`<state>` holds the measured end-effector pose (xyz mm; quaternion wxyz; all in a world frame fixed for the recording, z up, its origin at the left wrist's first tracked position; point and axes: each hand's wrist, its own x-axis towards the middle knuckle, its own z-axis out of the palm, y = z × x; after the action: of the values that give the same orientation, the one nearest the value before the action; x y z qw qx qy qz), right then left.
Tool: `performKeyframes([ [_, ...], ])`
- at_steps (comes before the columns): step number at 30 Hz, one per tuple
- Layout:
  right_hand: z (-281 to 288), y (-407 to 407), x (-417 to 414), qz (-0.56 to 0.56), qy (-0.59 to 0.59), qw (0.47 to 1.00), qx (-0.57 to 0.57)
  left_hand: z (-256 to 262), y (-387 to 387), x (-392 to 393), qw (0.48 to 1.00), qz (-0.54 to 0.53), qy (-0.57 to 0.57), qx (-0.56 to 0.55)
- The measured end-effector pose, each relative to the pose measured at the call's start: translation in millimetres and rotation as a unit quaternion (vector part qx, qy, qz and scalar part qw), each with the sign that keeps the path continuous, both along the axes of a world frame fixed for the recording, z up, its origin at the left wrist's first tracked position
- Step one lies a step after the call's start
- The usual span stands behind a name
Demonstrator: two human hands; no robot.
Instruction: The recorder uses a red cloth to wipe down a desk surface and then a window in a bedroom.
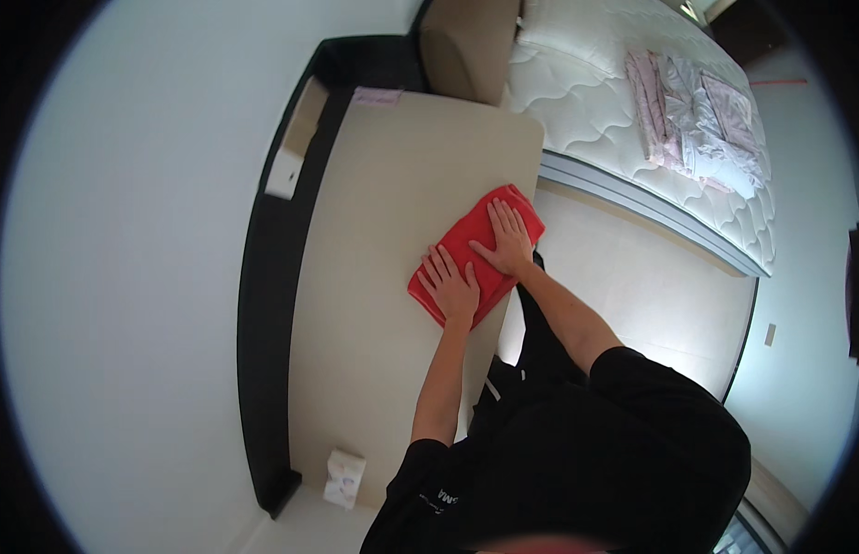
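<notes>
A folded red cloth (471, 239) lies on a beige tabletop (374, 277), along the edge nearest me. My left hand (451, 287) rests flat on its lower left part with the fingers spread. Flat on the cloth's upper right part is my right hand (507, 239), its fingers pointing up and the thumb out to the side. Neither hand grips the cloth; both press or rest on top of it. One end of the cloth reaches the table's edge.
A dark raised shelf (270, 298) runs along the table's wall side, with a white box (285, 173) in it. A tissue pack (345, 478) sits at the table's lower end, a pink slip (376, 96) at the far end. Folded bedding (699, 124) lies on a mattress (575, 90).
</notes>
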<state>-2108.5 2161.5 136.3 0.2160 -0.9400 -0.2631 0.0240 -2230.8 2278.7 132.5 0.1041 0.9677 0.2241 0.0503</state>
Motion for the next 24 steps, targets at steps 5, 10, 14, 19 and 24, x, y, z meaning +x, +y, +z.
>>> performKeyframes([
  [5,-0.4,-16.8,150.3,0.012,0.032,0.999,0.003,-0.6,-27.0,146.1,1.0,0.014,0.012,-0.007],
  [10,-24.2,-12.8,279.6,-0.044,0.11,0.993,0.029,-14.0,-43.4,289.1,1.0,0.016,0.021,0.014],
  [14,-44.5,-34.1,356.2,0.027,0.578,0.816,0.015,-20.8,-58.8,330.2,1.0,-0.027,0.005,-0.008],
  [19,-72.4,-62.7,338.0,-0.006,0.686,0.691,0.226,-19.3,-47.2,344.7,0.987,-0.141,0.05,-0.05],
  [24,-164.0,-126.5,207.9,-0.047,0.436,0.807,0.395,-21.9,-75.3,390.1,0.927,-0.341,0.091,-0.127],
])
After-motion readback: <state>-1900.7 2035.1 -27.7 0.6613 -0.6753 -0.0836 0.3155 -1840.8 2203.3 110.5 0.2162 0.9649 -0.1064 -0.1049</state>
